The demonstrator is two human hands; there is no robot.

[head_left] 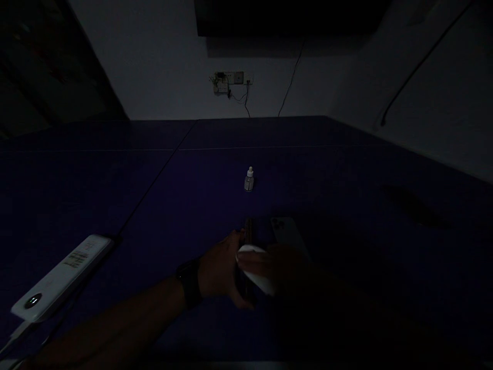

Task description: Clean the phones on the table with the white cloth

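In the dim head view my left hand (223, 267), with a dark watch on its wrist, is wrapped around a dark, narrow, upright-edged object (248, 230). Its kind is hard to make out in this light. My right hand (285, 262) is closed on a soft-looking white pad (256, 250), which lies against or just beside the dark object. Deep shadow hides much of the right hand and arm. Right behind that hand lies a phone (290, 235), its camera lenses facing up. Farther off stands a small dropper bottle (249, 181) with a white cap.
At the left lies a white power bank (63, 277) with a small lit display and a cable plugged into it. A dark flat object (414, 205) rests at the right on the purple surface (200, 180). Wall sockets (231, 79) with cords are at the back.
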